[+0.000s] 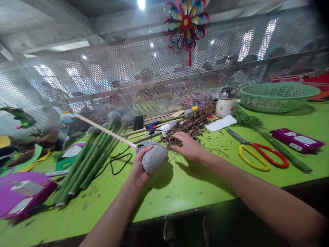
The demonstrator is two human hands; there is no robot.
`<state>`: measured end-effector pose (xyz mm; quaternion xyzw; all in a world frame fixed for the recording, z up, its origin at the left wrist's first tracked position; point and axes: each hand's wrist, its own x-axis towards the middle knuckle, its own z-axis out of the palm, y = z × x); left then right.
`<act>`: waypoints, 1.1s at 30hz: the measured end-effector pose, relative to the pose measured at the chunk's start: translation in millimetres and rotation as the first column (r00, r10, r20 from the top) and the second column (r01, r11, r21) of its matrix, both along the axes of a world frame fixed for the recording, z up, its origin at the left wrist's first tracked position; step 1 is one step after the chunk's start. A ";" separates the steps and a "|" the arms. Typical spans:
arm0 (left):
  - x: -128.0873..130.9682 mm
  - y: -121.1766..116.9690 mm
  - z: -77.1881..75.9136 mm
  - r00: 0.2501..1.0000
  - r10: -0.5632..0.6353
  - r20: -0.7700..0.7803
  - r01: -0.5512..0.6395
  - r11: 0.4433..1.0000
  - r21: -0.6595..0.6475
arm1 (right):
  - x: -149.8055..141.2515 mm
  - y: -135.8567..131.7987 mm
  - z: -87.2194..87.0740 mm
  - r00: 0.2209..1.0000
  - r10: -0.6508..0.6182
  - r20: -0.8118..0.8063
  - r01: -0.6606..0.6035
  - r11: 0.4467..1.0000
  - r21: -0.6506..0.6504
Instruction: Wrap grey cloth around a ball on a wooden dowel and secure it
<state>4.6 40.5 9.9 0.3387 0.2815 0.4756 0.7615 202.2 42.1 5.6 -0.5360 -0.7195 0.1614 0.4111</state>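
- Green stems [84,164] lie left of our left hand [141,166], whose fingers close around the grey wrapped ball [155,158], its stick [105,129] slanting up leftward.
- We judge this a steadying step; moving the ball calls for minding that stick.
- Our right hand [187,146] is half open, seemingly empty, near dried sprigs [191,127].
- Rightmost, the purple case [297,140] bears pale labels we can't read.

Red and yellow handles on the scissors [257,151]
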 end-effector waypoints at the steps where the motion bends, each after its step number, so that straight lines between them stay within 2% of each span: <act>1: -1.1 -0.7 0.0 1.000 -0.012 0.019 0.011 1.000 0.025 | -3.9 -4.4 2.0 0.999 0.027 -0.019 -0.026 0.999 0.019; 6: -5.4 -2.5 -3.1 0.993 -0.068 0.096 0.058 0.993 0.105 | -21.6 -32.2 14.3 0.965 0.215 -0.151 -0.191 0.968 0.161; 10: -5.5 -2.5 -6.5 0.982 -0.163 0.092 0.151 0.980 0.128 | -31.2 -41.5 13.1 0.910 0.360 -0.204 -0.338 0.931 0.136; 12: -5.1 -3.2 -7.0 0.979 -0.183 0.092 0.170 0.976 0.136 | -33.6 -39.1 9.6 0.891 0.350 -0.290 -0.338 0.937 0.092; 15: -4.8 -4.7 -7.1 0.972 -0.214 0.096 0.199 0.969 0.149 | -32.7 -32.0 5.7 0.855 0.270 -0.443 -0.292 0.956 0.020; 18: -4.7 -6.1 -7.5 0.959 -0.266 0.097 0.247 0.954 0.171 | -29.8 -29.5 6.5 0.826 0.225 -0.517 -0.258 0.966 0.009; 22: -4.4 -6.4 -8.9 0.962 -0.259 0.090 0.242 0.957 0.161 | -29.6 -37.5 12.4 0.791 0.336 -0.511 -0.353 0.933 0.067; 25: -3.9 -5.4 -10.3 0.966 -0.243 0.083 0.226 0.959 0.171 | -31.9 -43.3 14.4 0.797 0.403 -0.450 -0.422 0.904 0.062; 33: -2.6 -6.3 -11.5 0.969 -0.242 0.044 0.231 0.957 0.174 | -37.9 -45.9 14.1 0.829 0.338 -0.446 -0.393 0.919 -0.032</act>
